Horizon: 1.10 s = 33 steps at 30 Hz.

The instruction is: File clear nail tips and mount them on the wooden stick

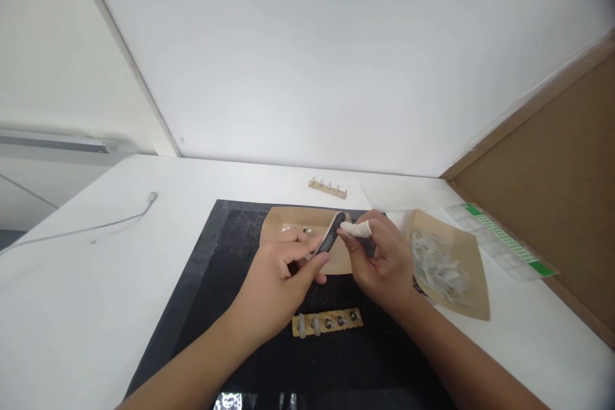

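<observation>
A white table (96, 288) fills the lower view, running back to a plain pale wall (298, 64), with a brown board (542, 173) standing along its right side. A black mat (216, 256) lies on the table, glossy and catching bright reflections at its near edge. Above it, the left hand (276, 272) holds a dark strip (330, 238) with a pale edge between thumb and fingers, tilted up over a tan paper tray (276, 221) that has a few small bits in it. The right hand (387, 259) is narrow and curled, its white finger cover (358, 229) at the strip's upper end; a dark piece (368, 246) shows among its fingers, but I cannot tell if it grips anything. Nearer on the mat is a yellowish bar (346, 326) carrying five small fittings, two with clear sleeves. A similar small bar (327, 189) sits on the white surface behind the mat. On the right, a second paper tray (480, 291) holds a heap of clear pieces (439, 266), beside a clear case with green labels (504, 243). A thin cable (96, 229) crosses the table's left side
</observation>
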Motion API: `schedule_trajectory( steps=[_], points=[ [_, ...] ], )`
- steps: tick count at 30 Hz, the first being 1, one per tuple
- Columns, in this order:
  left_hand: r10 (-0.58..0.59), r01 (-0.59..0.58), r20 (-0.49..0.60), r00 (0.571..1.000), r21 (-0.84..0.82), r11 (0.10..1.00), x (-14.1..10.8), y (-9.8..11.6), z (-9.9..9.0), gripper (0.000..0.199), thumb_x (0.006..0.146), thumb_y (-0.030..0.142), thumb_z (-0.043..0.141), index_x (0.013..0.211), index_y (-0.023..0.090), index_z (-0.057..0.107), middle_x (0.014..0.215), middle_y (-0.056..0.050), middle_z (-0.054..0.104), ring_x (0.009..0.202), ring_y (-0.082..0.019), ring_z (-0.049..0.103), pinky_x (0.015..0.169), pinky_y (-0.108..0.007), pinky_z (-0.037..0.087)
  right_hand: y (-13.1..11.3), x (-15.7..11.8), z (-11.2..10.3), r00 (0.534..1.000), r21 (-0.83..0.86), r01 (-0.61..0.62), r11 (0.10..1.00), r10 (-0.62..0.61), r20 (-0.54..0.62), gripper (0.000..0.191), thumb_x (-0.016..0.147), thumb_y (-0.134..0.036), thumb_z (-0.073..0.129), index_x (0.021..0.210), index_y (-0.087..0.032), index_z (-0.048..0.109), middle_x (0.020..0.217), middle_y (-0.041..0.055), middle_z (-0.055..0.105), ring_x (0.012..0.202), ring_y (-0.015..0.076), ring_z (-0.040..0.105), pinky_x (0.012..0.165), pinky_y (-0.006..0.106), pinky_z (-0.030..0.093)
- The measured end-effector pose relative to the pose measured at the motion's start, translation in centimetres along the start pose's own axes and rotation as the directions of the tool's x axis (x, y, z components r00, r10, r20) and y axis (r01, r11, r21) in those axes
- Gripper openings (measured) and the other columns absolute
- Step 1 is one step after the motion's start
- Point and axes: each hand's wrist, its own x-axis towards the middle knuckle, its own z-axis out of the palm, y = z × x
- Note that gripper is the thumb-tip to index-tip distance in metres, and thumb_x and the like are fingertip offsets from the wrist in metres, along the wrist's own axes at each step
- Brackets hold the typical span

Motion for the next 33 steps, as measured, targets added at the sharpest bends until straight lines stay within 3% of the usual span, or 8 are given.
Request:
schedule_trajectory(
  steps=[2, 6, 11, 16, 19, 24, 27, 33],
  points=[
    [-0.008, 0.008, 0.012, 1.0, -0.069, 0.998, 0.0, 0.0, 0.1, 0.025, 0.098, 0.029, 0.063, 0.115, 0.025, 0.08, 0.096, -0.004, 0.068, 0.072, -0.013, 0.07, 0.062, -0.024, 0.056, -0.1, -0.1, 0.2, 0.999, -0.019, 0.028, 0.999, -0.028, 0.031, 0.028, 0.095, -0.013, 0.063, 0.077, -0.023, 0.044, 0.073, -0.0007, 0.049, 0.065, 0.0155, 0.047, 0.058, 0.03, 0.038],
    [0.027, -0.026, 0.007, 1.0, -0.083, 0.996, 0.2, 0.1, 0.0, 0.023, 0.099, 0.028, 0.062, 0.109, 0.023, 0.081, 0.087, -0.002, 0.063, 0.069, -0.012, 0.067, 0.061, -0.022, 0.057, -0.2, -0.2, 0.4, 0.987, -0.031, 0.113, 0.993, -0.109, 0.117, 0.029, 0.094, -0.015, 0.062, 0.076, -0.024, 0.041, 0.071, -0.0004, 0.047, 0.066, 0.0175, 0.047, 0.06, 0.033, 0.038],
    [0.03, -0.03, -0.005, 1.0, -0.059, 0.998, 0.1, 0.3, -0.2, 0.022, 0.098, 0.029, 0.062, 0.105, 0.022, 0.082, 0.083, -0.002, 0.061, 0.066, -0.011, 0.065, 0.056, -0.021, 0.056, -0.4, -0.1, 0.6, 0.992, -0.087, 0.125, 0.988, -0.122, 0.033, 0.031, 0.094, -0.016, 0.062, 0.076, -0.025, 0.039, 0.071, 0.0002, 0.048, 0.065, 0.0183, 0.046, 0.06, 0.034, 0.036],
    [0.009, -0.01, -0.002, 1.0, -0.048, 0.999, 0.1, 0.3, -0.3, 0.024, 0.098, 0.03, 0.062, 0.107, 0.02, 0.082, 0.083, -0.002, 0.061, 0.063, -0.01, 0.064, 0.054, -0.021, 0.055, 0.0, -0.1, 1.0, 0.974, -0.082, 0.204, 0.975, -0.194, 0.114, 0.034, 0.094, -0.014, 0.061, 0.075, -0.025, 0.035, 0.069, -0.0002, 0.048, 0.064, 0.0178, 0.044, 0.061, 0.034, 0.035],
    [-0.008, 0.007, -0.007, 1.0, -0.058, 0.998, 0.2, 0.1, -0.4, 0.025, 0.097, 0.03, 0.062, 0.109, 0.02, 0.081, 0.08, -0.002, 0.06, 0.061, -0.011, 0.064, 0.053, -0.022, 0.056, 0.2, 0.1, 1.2, 0.987, -0.129, 0.161, 0.978, -0.156, 0.048, 0.033, 0.095, -0.015, 0.061, 0.075, -0.025, 0.037, 0.071, 0.0004, 0.049, 0.066, 0.0185, 0.046, 0.062, 0.034, 0.035],
    [-0.024, 0.027, 0.034, 0.999, -0.075, 0.997, 0.4, 0.0, -0.5, 0.027, 0.096, 0.029, 0.063, 0.115, 0.02, 0.08, 0.082, -0.002, 0.062, 0.06, -0.01, 0.064, 0.054, -0.021, 0.056, 0.3, 0.3, 1.3, 0.976, -0.041, 0.184, 0.982, -0.178, 0.124, 0.033, 0.094, -0.016, 0.06, 0.074, -0.025, 0.036, 0.07, -0.0004, 0.048, 0.064, 0.0178, 0.046, 0.061, 0.033, 0.034],
    [-0.034, 0.037, 0.047, 0.998, -0.056, 0.998, 0.4, -0.1, -0.6, 0.027, 0.097, 0.029, 0.063, 0.116, 0.02, 0.079, 0.079, -0.001, 0.062, 0.058, -0.01, 0.063, 0.055, -0.021, 0.055, 0.4, 0.4, 1.2, 0.99, -0.06, 0.119, 0.991, -0.114, 0.077, 0.031, 0.095, -0.016, 0.06, 0.075, -0.025, 0.038, 0.072, 0.0006, 0.049, 0.067, 0.0183, 0.047, 0.062, 0.033, 0.035],
    [0.01, -0.014, 0.051, 0.999, 0.073, 0.997, 0.5, -0.2, -0.4, 0.029, 0.1, 0.027, 0.059, 0.123, 0.024, 0.076, 0.078, 0.001, 0.061, 0.061, -0.01, 0.061, 0.054, -0.022, 0.051, 0.3, 0.4, 0.4, 0.986, 0.057, 0.045, 0.997, -0.053, 0.156, 0.025, 0.096, -0.018, 0.063, 0.076, -0.023, 0.049, 0.074, 0.0007, 0.053, 0.069, 0.017, 0.049, 0.063, 0.032, 0.038]
  ],
)
